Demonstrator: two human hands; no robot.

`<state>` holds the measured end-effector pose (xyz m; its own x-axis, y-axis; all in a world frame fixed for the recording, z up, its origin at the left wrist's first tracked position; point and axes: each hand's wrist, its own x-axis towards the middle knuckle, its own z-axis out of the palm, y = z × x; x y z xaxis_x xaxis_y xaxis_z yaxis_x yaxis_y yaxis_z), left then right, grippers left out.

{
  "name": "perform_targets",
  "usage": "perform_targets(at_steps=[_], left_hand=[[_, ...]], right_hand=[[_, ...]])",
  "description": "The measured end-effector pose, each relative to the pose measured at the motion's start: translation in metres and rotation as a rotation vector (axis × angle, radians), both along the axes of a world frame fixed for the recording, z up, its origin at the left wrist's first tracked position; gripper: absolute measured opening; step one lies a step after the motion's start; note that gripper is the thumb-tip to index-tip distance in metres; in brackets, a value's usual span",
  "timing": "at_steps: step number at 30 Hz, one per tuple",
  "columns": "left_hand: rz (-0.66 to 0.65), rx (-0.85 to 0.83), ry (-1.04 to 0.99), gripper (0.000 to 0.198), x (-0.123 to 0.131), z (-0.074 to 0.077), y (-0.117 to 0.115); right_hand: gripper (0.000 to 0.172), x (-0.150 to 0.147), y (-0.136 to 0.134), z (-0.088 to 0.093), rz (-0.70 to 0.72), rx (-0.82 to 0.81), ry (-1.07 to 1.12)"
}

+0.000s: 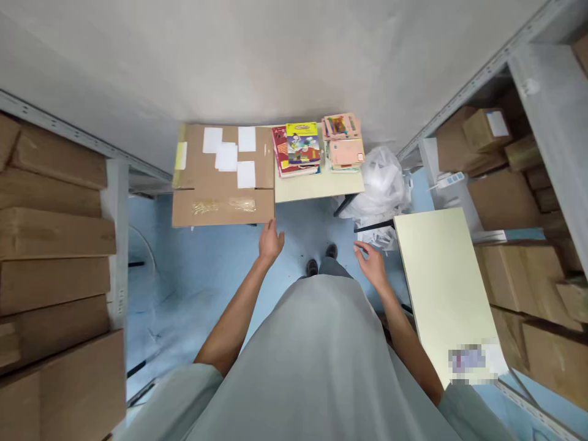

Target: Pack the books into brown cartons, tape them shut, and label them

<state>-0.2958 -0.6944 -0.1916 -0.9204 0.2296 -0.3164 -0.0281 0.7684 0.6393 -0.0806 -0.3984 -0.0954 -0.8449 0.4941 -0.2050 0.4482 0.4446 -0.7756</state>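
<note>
- cardboard box (223, 184): flat on its side, brown, 4 white labels (232, 156) on top; its near right corner sits just past the left fingertips (contact can't be told).
- left hand (271, 241): arm stretched fwd, fingers loosely together, nothing held.
- right hand (372, 262): empty, fingers slightly curled and a bit apart, hovering over the floor (206, 263).
- small table (316, 184): carries the box's right part, beyond both sets of fingertips.
- red-yellow book stack (298, 150) and pink book stack (344, 147): side by side on that table, further out from the left fingers, right of the box.
- plastic bag (381, 184): crumpled, white, just beyond the right fingers.
- side table (441, 275): pale top, near the right hand's outer side.
- shoes (312, 267): betw. the 2 hands.
- shelf cartons (50, 245): well left of the left fingers; more cartons (505, 196) well right of the right fingers.
</note>
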Motion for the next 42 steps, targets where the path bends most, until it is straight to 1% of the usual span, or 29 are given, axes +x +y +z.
perform_targets(at_steps=[2,4,6,8,11,13,16,19,21,23,26,28,31,33,35,37,39,40,42], left_hand=[[-0.041,-0.172,0.087,0.073,-0.025,-0.011,-0.016],[-0.083,-0.253,0.091,0.083,-0.049,-0.022,-0.025],[-0.165,-0.291,0.092,0.086,-0.070,-0.033,-0.031],[-0.287,-0.332,0.115,0.083,-0.088,-0.044,-0.035],[-0.428,-0.327,0.165,0.076,-0.106,-0.057,-0.043],[-0.502,-0.300,0.195,0.076,-0.113,-0.061,-0.050],[-0.590,-0.280,0.209,0.079,-0.122,-0.056,-0.064],[-0.634,-0.272,0.227,0.084,-0.127,-0.041,-0.078],[-0.613,-0.279,0.262,0.088,-0.129,-0.030,-0.086],[-0.561,-0.295,0.298,0.092,-0.129,-0.020,-0.093],[-0.515,-0.298,0.314,0.094,-0.128,-0.014,-0.096],[-0.529,-0.287,0.281,0.093,-0.129,-0.015,-0.093],[-0.573,-0.311,0.157,0.086,-0.133,-0.020,-0.082],[-0.604,-0.333,0.067,0.084,-0.141,-0.022,-0.071],[-0.587,-0.289,0.024,0.084,-0.157,-0.021,-0.055],[-0.455,-0.148,0.001,0.080,-0.184,-0.019,-0.031],[-0.248,0.021,-0.043,0.071,-0.218,-0.019,-0.002],[-0.199,0.045,-0.057,0.066,-0.235,-0.020,0.014],[-0.149,0.078,-0.083,0.058,-0.267,-0.024,0.045]], right_hand=[[0.054,-0.034,-0.006,-0.002,0.089,-0.011,-0.010],[0.051,-0.065,-0.012,-0.005,0.155,-0.019,-0.020],[0.048,-0.095,-0.016,-0.011,0.201,-0.028,-0.022],[0.046,-0.123,-0.018,-0.019,0.229,-0.046,-0.022],[0.045,-0.162,-0.018,-0.031,0.235,-0.088,-0.020],[0.044,-0.186,-0.017,-0.039,0.229,-0.116,-0.024],[0.041,-0.220,-0.019,-0.049,0.241,-0.163,-0.053],[0.036,-0.254,-0.024,-0.055,0.294,-0.217,-0.077],[0.034,-0.276,-0.025,-0.059,0.334,-0.231,-0.071],[0.032,-0.297,-0.022,-0.062,0.355,-0.208,-0.063],[0.031,-0.329,-0.011,-0.069,0.361,-0.113,-0.079],[0.031,-0.349,-0.003,-0.072,0.372,-0.024,-0.101],[0.035,-0.381,0.005,-0.076,0.404,0.108,-0.127],[0.039,-0.400,0.007,-0.079,0.421,0.167,-0.131],[0.045,-0.419,0.007,-0.081,0.422,0.217,-0.132],[0.052,-0.434,0.007,-0.085,0.405,0.270,-0.156],[0.063,-0.446,0.006,-0.089,0.403,0.307,-0.224],[0.068,-0.451,0.004,-0.091,0.408,0.317,-0.274],[0.079,-0.457,0.001,-0.096,0.422,0.336,-0.382]])
